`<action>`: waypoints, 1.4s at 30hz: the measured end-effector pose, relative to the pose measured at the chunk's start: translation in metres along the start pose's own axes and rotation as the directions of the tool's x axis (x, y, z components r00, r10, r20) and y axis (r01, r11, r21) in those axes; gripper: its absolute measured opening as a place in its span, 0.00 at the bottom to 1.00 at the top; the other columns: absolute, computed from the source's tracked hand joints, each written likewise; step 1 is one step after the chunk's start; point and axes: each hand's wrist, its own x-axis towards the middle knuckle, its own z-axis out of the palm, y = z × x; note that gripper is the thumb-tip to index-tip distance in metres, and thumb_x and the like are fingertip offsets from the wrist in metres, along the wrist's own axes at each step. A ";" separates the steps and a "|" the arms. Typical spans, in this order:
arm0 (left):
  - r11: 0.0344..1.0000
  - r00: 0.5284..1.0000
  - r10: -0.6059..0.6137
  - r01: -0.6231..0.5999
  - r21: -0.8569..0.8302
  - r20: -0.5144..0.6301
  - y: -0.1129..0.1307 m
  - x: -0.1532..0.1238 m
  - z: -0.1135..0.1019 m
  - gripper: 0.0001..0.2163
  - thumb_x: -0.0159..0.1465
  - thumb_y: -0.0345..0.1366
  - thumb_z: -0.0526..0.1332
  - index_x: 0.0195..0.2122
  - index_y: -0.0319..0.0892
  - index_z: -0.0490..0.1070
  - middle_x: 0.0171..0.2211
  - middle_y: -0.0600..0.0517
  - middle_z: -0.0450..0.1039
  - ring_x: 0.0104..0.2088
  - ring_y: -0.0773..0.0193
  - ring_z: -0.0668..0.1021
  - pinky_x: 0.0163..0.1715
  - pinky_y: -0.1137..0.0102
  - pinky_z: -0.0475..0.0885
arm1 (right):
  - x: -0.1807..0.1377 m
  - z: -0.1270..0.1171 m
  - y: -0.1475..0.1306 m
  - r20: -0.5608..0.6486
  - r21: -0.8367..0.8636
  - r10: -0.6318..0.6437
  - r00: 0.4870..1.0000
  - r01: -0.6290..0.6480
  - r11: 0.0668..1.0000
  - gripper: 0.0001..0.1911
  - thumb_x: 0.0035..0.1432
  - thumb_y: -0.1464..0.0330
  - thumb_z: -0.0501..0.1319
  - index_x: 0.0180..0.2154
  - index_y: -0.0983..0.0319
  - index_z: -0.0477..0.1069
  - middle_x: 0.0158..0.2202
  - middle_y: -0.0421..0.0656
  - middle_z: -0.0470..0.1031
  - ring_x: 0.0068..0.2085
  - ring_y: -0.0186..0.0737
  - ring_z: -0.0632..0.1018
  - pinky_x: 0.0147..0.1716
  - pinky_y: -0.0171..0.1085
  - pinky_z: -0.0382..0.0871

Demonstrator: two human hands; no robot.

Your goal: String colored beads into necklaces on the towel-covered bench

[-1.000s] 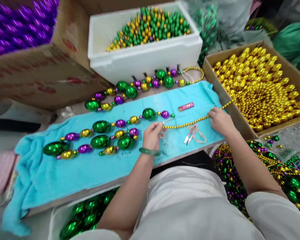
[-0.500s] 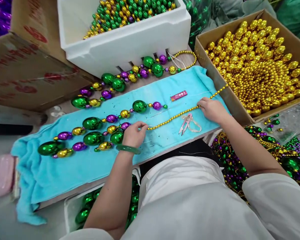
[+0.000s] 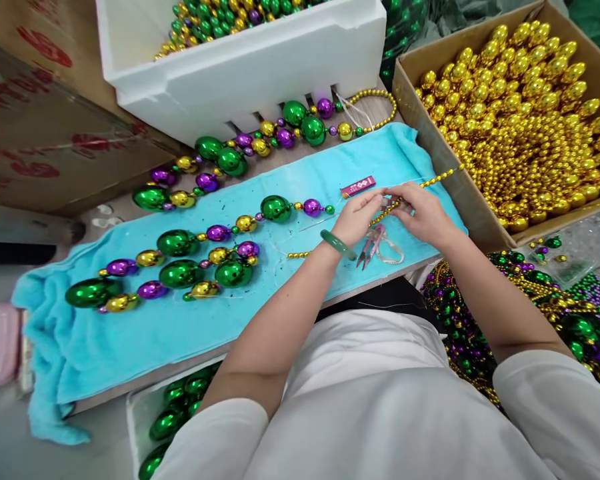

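Note:
Above the blue towel (image 3: 125, 340), my left hand (image 3: 357, 217) pinches at the fingertips of my right hand; what lies in its pinch is hidden. My right hand (image 3: 420, 210) is closed on a gold bead strand (image 3: 436, 179). One side of that strand runs to the cardboard box, while its other end lies on the towel, passing under my left wrist. Pink-handled thread snips (image 3: 370, 245) lie just below the hands. Beyond the left hand is a small red packet (image 3: 359, 186). A strand of large green, purple and gold beads (image 3: 179, 273) is laid in a bend on the towel.
A cardboard box (image 3: 500, 237) of gold beads stands at the right. Behind the towel are a white foam box (image 3: 250, 73) of beads and a finished-looking necklace (image 3: 230, 160). Bead strands (image 3: 460, 320) heap at lower right; a tub of green beads (image 3: 167, 423) sits below.
My left hand has let go of the gold strand's left end and moved right to meet my right hand. The right hand stays near its place, still holding the strand. The view shifted slightly.

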 end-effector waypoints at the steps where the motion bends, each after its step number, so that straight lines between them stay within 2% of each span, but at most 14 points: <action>1: 0.996 0.999 -0.041 0.041 -0.075 0.003 -0.001 0.001 -0.002 0.12 0.61 0.41 0.61 0.42 0.41 0.77 0.38 0.46 0.79 0.42 0.59 0.79 0.45 0.64 0.71 | 0.000 -0.001 -0.001 -0.009 0.016 0.001 1.000 -0.001 1.000 0.19 0.54 0.76 0.56 0.48 0.62 0.69 0.41 0.46 0.73 0.41 0.41 0.73 0.40 0.40 0.69; 4: 0.975 0.995 -0.096 0.100 -0.196 0.029 0.000 0.000 -0.008 0.14 0.61 0.44 0.62 0.41 0.40 0.77 0.38 0.45 0.79 0.41 0.60 0.79 0.42 0.65 0.71 | 0.001 -0.001 -0.004 -0.022 0.100 0.036 0.999 -0.033 0.994 0.20 0.54 0.77 0.55 0.49 0.61 0.67 0.43 0.46 0.73 0.40 0.39 0.74 0.38 0.39 0.70; 7: 0.980 0.996 -0.061 0.072 -0.183 0.066 0.001 0.001 -0.008 0.11 0.58 0.41 0.66 0.38 0.40 0.78 0.35 0.47 0.79 0.38 0.61 0.79 0.42 0.66 0.70 | 0.001 0.002 -0.007 -0.034 0.239 0.080 0.996 -0.069 0.969 0.21 0.54 0.77 0.52 0.50 0.61 0.66 0.44 0.46 0.72 0.35 0.36 0.76 0.34 0.37 0.71; 10: 0.987 0.992 -0.089 0.100 -0.127 0.087 0.002 0.003 -0.002 0.10 0.58 0.42 0.65 0.33 0.39 0.78 0.29 0.48 0.77 0.32 0.63 0.78 0.35 0.68 0.70 | 0.002 0.006 -0.008 -0.042 0.274 0.073 0.996 -0.059 0.960 0.22 0.54 0.77 0.52 0.50 0.61 0.66 0.44 0.46 0.72 0.34 0.35 0.77 0.34 0.38 0.72; 14: 0.984 0.988 -0.156 0.156 0.087 -0.005 0.007 0.002 0.003 0.13 0.59 0.44 0.64 0.26 0.38 0.76 0.21 0.52 0.70 0.20 0.70 0.69 0.23 0.71 0.63 | 0.003 0.007 -0.007 -0.014 0.185 0.070 0.997 -0.066 0.980 0.26 0.53 0.78 0.50 0.54 0.60 0.64 0.48 0.46 0.72 0.34 0.35 0.77 0.37 0.39 0.73; 16: 0.964 0.987 -0.158 0.162 0.209 -0.039 0.011 0.001 0.002 0.11 0.58 0.41 0.65 0.26 0.38 0.76 0.17 0.55 0.66 0.17 0.72 0.65 0.21 0.72 0.60 | 0.003 0.006 -0.005 0.011 0.146 0.101 0.995 -0.102 0.984 0.29 0.52 0.79 0.51 0.56 0.61 0.63 0.49 0.47 0.73 0.33 0.35 0.76 0.37 0.39 0.73; 18: 0.944 0.983 -0.184 0.185 0.274 -0.030 0.014 0.000 0.002 0.07 0.58 0.37 0.64 0.29 0.38 0.76 0.16 0.57 0.64 0.17 0.73 0.65 0.20 0.74 0.59 | 0.002 0.004 -0.003 0.027 0.082 0.175 0.984 -0.177 0.981 0.27 0.52 0.78 0.52 0.55 0.62 0.65 0.48 0.47 0.74 0.32 0.36 0.76 0.38 0.40 0.72; 21: 0.926 0.961 -0.276 0.264 0.271 0.007 0.017 0.000 0.005 0.04 0.58 0.32 0.62 0.33 0.37 0.74 0.17 0.57 0.66 0.18 0.72 0.69 0.21 0.75 0.62 | 0.000 0.000 -0.001 0.018 -0.040 0.279 0.960 -0.278 0.960 0.16 0.56 0.74 0.54 0.45 0.63 0.72 0.41 0.46 0.78 0.36 0.41 0.77 0.39 0.41 0.71; 24: 0.936 0.950 -0.312 0.302 0.182 0.025 0.018 0.001 0.012 0.05 0.59 0.31 0.61 0.36 0.37 0.72 0.26 0.54 0.73 0.20 0.73 0.71 0.23 0.76 0.65 | -0.002 -0.003 -0.003 -0.007 -0.131 0.270 0.963 -0.269 0.954 0.12 0.59 0.71 0.53 0.39 0.61 0.74 0.38 0.45 0.79 0.40 0.44 0.77 0.41 0.40 0.68; 27: 0.955 0.961 -0.269 0.256 0.148 0.070 0.017 0.003 0.020 0.09 0.62 0.37 0.60 0.39 0.38 0.73 0.27 0.54 0.72 0.19 0.75 0.69 0.21 0.77 0.63 | -0.002 -0.007 -0.009 -0.003 -0.213 0.251 0.968 -0.246 0.946 0.12 0.61 0.70 0.52 0.40 0.59 0.73 0.39 0.44 0.79 0.40 0.43 0.77 0.38 0.38 0.66; 31: 0.938 0.978 -0.201 0.175 0.300 0.059 0.019 0.008 0.022 0.09 0.61 0.37 0.60 0.35 0.36 0.75 0.20 0.57 0.65 0.17 0.76 0.65 0.19 0.77 0.60 | 0.000 -0.018 -0.016 0.021 -0.261 0.275 0.961 -0.261 0.930 0.13 0.60 0.68 0.55 0.46 0.60 0.69 0.38 0.44 0.78 0.33 0.41 0.75 0.32 0.36 0.62; 35: 0.899 0.980 -0.181 0.134 0.417 0.076 0.027 0.008 0.016 0.08 0.60 0.36 0.60 0.31 0.36 0.75 0.21 0.57 0.66 0.16 0.76 0.64 0.18 0.76 0.57 | 0.004 -0.034 -0.018 0.091 -0.223 0.226 0.970 -0.201 0.954 0.08 0.58 0.67 0.57 0.38 0.60 0.72 0.32 0.41 0.77 0.30 0.37 0.72 0.30 0.35 0.59; 39: 0.880 0.968 -0.233 0.169 0.444 0.093 0.039 0.000 0.008 0.08 0.61 0.35 0.58 0.33 0.36 0.75 0.19 0.57 0.65 0.14 0.77 0.61 0.17 0.76 0.55 | 0.007 -0.046 -0.013 -0.032 -0.167 0.264 0.964 -0.266 0.950 0.07 0.56 0.67 0.57 0.32 0.61 0.73 0.26 0.40 0.74 0.28 0.37 0.71 0.28 0.34 0.58; 42: 0.877 0.943 -0.304 0.220 0.427 0.139 0.045 -0.008 0.001 0.07 0.62 0.35 0.58 0.33 0.37 0.73 0.18 0.58 0.64 0.14 0.77 0.61 0.15 0.77 0.55 | 0.007 -0.049 -0.003 -0.200 -0.146 0.309 0.930 -0.340 0.929 0.08 0.55 0.67 0.56 0.32 0.61 0.73 0.25 0.41 0.71 0.29 0.37 0.70 0.29 0.35 0.58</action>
